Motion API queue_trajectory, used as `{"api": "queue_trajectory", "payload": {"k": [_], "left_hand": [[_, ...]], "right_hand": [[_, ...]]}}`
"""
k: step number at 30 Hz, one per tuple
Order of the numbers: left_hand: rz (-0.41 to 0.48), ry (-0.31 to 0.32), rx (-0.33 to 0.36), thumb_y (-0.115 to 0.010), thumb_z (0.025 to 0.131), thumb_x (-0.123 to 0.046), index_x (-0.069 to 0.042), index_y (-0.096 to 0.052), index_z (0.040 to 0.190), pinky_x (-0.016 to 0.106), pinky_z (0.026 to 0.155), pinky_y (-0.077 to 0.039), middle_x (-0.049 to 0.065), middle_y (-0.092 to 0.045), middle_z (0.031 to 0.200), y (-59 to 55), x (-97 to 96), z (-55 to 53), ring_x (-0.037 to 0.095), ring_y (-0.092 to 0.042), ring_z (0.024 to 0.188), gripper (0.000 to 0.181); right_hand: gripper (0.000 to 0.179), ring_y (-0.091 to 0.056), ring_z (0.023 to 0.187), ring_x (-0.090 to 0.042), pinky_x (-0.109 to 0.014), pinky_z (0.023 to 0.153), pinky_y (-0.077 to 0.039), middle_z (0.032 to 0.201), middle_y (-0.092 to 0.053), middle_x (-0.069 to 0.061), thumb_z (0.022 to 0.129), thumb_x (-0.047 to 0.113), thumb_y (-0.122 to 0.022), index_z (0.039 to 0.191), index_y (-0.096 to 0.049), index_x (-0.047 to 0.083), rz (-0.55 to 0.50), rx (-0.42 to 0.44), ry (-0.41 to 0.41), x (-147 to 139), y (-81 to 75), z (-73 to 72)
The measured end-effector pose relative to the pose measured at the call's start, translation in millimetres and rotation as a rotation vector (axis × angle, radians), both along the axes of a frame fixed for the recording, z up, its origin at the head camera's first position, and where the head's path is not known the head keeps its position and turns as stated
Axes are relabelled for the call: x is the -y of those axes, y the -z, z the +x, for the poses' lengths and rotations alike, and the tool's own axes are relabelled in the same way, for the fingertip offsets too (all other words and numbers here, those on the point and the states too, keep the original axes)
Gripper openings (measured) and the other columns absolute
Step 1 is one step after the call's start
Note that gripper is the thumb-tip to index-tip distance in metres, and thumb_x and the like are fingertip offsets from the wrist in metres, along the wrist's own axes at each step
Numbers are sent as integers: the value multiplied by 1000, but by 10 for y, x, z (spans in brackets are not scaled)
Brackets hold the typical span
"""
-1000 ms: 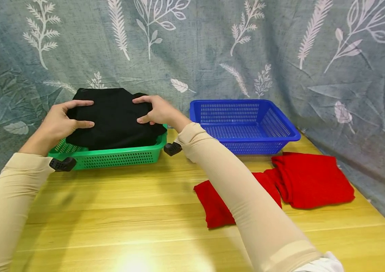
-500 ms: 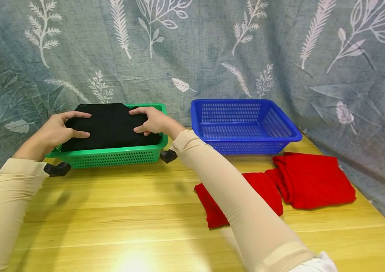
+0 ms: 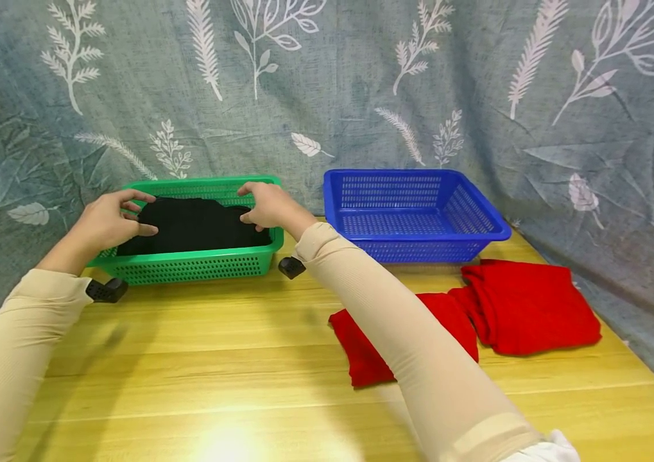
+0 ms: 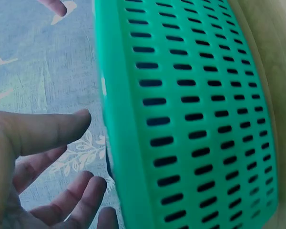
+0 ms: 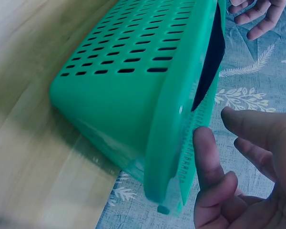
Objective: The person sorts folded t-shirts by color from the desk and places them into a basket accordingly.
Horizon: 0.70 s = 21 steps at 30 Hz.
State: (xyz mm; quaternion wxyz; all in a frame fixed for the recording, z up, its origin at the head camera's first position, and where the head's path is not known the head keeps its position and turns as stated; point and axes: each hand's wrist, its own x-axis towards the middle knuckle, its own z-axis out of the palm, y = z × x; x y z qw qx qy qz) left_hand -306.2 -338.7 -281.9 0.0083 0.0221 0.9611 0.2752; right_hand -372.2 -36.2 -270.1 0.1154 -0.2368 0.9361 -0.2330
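A black folded cloth (image 3: 190,224) lies inside the green plastic basket (image 3: 188,266) at the left of the table. Over the basket's left end is my left hand (image 3: 110,221), its thumb and fingers spread apart with nothing between them. My right hand (image 3: 271,205) hovers above the right end, fingers loosely bent and holding nothing. In the left wrist view the basket's perforated side (image 4: 181,109) covers the cloth almost wholly. The right wrist view shows a dark strip of the cloth (image 5: 212,57) below the rim, apart from the right fingertips.
A blue plastic basket (image 3: 419,247) stands to the right of the green one. Two folded red cloths, a flatter one (image 3: 364,350) and a thicker one (image 3: 540,308), lie on the wooden table (image 3: 188,372). A patterned grey-blue curtain (image 3: 350,77) hangs behind.
The black cloth has gone down from above the rim into the green basket. Both hands lowered with it, then let go, and their fingers are now off it.
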Motion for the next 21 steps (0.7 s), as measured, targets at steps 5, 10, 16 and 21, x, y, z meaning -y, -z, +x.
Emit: {"api": "queue_trajectory", "payload": {"k": [5, 10, 16, 21], "left_hand": [[17, 35, -12, -73, 103, -21, -8, -38, 164, 63, 97, -51, 34, -45, 154, -12, -60, 22, 51, -51, 132, 72], [18, 58, -57, -76, 101, -19, -8, -45, 160, 47, 84, -51, 28, -54, 141, 37, -146, 59, 39, -60, 114, 68], [30, 101, -106, -79, 98, -17, -9, -51, 157, 39, 83, -53, 22, -59, 133, 27, -325, 114, 31, -67, 108, 66], [44, 149, -118, -81, 97, -15, -10, -53, 155, 34, 81, -54, 19, -61, 130, -11, -476, 165, 21, -67, 101, 64]], "right_hand": [[63, -78, 99, -21, -35, 93, -59, 171, -43, -11, 108, 26, -68, 165, -42, 23, 10, -22, -22, -59, 8, 15], [62, -79, 94, -21, -39, 105, -57, 166, -49, -11, 108, 26, -68, 165, -43, 22, 37, -44, -62, -101, 50, 66], [62, -76, 79, -20, -37, 99, -57, 130, -75, -15, 107, 24, -69, 164, -44, 20, 22, -73, -90, -205, 58, 121], [60, -70, 68, -15, -36, 91, -56, 89, -76, -12, 107, 23, -70, 162, -46, 20, 19, -69, -99, -339, 38, 160]]}}
